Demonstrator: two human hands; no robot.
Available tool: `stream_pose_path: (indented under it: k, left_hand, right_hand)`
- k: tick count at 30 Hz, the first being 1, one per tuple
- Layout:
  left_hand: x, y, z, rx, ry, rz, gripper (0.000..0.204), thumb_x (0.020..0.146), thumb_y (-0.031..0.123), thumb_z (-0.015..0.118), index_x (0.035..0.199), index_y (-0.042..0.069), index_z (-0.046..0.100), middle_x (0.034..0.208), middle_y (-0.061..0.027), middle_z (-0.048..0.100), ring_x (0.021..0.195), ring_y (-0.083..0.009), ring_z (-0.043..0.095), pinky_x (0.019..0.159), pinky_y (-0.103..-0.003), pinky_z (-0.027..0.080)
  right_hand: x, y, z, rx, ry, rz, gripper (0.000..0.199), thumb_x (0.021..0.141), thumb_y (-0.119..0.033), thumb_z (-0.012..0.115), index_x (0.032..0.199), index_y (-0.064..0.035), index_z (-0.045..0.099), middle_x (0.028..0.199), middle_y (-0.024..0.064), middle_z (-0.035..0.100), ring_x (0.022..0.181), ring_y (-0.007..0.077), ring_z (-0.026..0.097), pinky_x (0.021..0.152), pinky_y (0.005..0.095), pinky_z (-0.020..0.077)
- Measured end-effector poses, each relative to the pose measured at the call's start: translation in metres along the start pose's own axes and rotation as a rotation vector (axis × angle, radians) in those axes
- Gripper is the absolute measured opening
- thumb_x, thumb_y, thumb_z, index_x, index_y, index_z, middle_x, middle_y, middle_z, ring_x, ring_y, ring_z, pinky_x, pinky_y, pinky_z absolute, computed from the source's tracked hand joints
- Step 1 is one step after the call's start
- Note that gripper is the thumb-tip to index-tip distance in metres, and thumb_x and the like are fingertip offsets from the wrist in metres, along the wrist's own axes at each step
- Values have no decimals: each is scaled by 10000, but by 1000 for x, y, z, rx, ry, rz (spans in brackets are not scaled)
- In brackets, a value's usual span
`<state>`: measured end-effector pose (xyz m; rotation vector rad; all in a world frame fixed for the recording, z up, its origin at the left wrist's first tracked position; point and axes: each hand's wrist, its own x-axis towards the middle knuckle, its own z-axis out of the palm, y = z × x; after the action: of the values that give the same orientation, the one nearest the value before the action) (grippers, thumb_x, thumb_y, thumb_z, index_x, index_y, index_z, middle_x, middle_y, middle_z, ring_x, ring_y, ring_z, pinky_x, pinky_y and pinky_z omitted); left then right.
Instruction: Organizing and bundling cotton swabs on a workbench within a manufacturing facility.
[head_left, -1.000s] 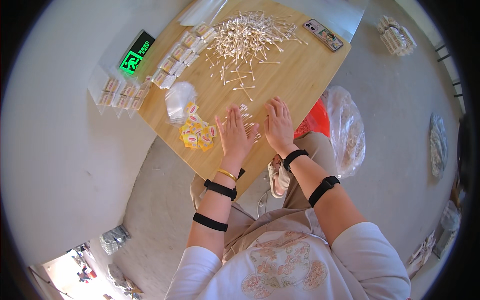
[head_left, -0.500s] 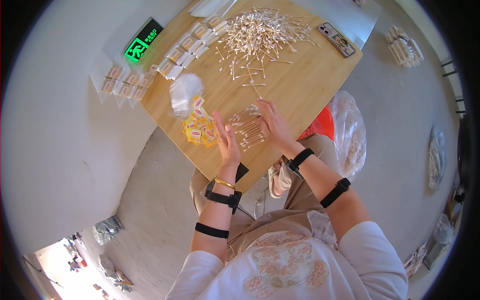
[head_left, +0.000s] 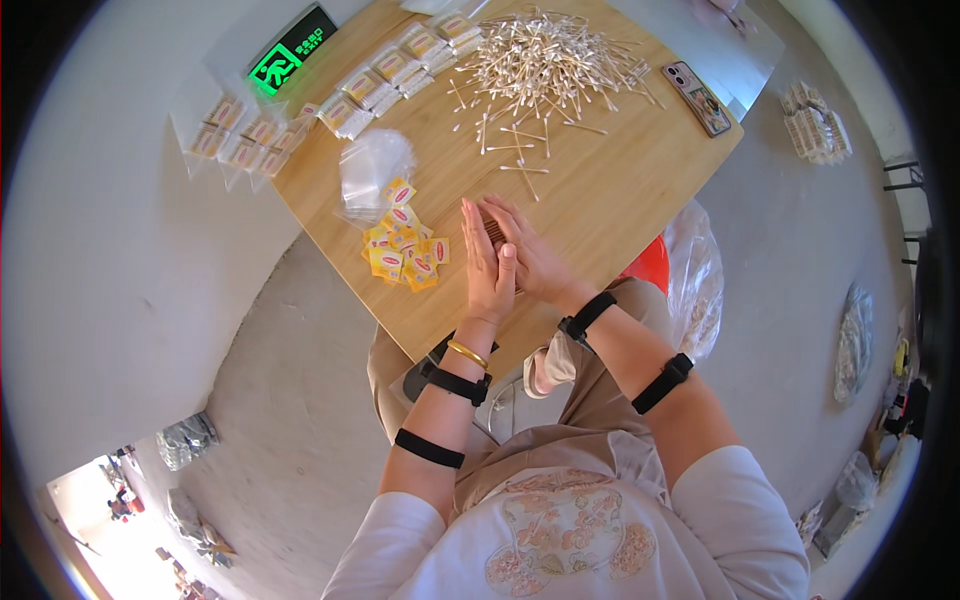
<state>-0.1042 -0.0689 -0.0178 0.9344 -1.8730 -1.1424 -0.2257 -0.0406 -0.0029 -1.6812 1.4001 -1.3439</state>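
My left hand [head_left: 487,270] and my right hand [head_left: 535,255] are brought together near the table's front edge, fingers straight and palms facing. Between them a bunch of cotton swabs [head_left: 495,232] is pressed from both sides; most of it is hidden by the hands. Just left of my left hand lies a loose heap of small yellow-and-white cards [head_left: 405,250]. Clear plastic bags [head_left: 373,172] lie flat beyond the cards. A large pile of loose cotton swabs [head_left: 545,65] covers the far part of the wooden table [head_left: 590,190].
Filled packs of swabs [head_left: 385,75] line the far left table edge, and more packs [head_left: 240,140] stand in clear bags beside it. A phone [head_left: 697,98] lies at the right edge. Right of my legs are a red container [head_left: 650,265] and a clear plastic bag [head_left: 697,290].
My left hand has moved right, away from the yellow cards, to meet my right hand. The spread row of swabs is now squeezed together between the palms.
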Motion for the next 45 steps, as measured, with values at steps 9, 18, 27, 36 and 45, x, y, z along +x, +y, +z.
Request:
stream_pose_path:
  k: [9, 18, 27, 36, 45]
  left_hand:
    - [-17, 19, -22, 14, 98, -64, 859, 1000, 546, 383, 1545, -25, 45, 1610, -257, 60, 1497, -401, 72, 1211, -458, 96]
    - [-32, 25, -7, 901, -225, 20, 824, 980, 514, 434, 1547, -5, 138, 1618, -203, 124, 1512, -328, 74, 1202, -530, 25]
    - [-21, 25, -6, 1042, -287, -1, 898, 957, 612, 380, 1547, -16, 126, 1634, -155, 106, 1521, -277, 43, 1195, -548, -19]
    - [-52, 47, -1, 1038, -420, 77, 911, 951, 605, 401, 1546, -23, 115, 1636, -158, 93, 1522, -282, 31, 1202, -533, -19]
    - [-69, 44, -15, 80, 125, -66, 872, 986, 552, 396, 1555, -3, 36, 1629, -211, 45, 1514, -347, 4, 1208, -480, 22]
  right_hand:
    - [-21, 0, -31, 14, 97, 121, 490, 921, -55, 424, 1406, 14, 407, 1457, 240, 378, 1368, 392, 362, 1137, 411, 303]
    - [-68, -20, -42, -177, 177, 281, 430, 955, -71, 475, 1377, 2, 431, 1410, 240, 416, 1336, 401, 390, 1119, 432, 321]
    - [-83, -37, -36, -151, 201, 304, 414, 973, -91, 470, 1372, 10, 428, 1410, 242, 412, 1335, 405, 393, 1116, 422, 329]
    - [-88, -44, -43, -143, 229, 309, 405, 977, -85, 444, 1371, 7, 429, 1414, 232, 408, 1340, 391, 396, 1114, 410, 335]
    - [-81, -44, -22, -148, 248, 206, 471, 918, 5, 468, 1386, 4, 421, 1431, 243, 394, 1351, 410, 378, 1121, 437, 325]
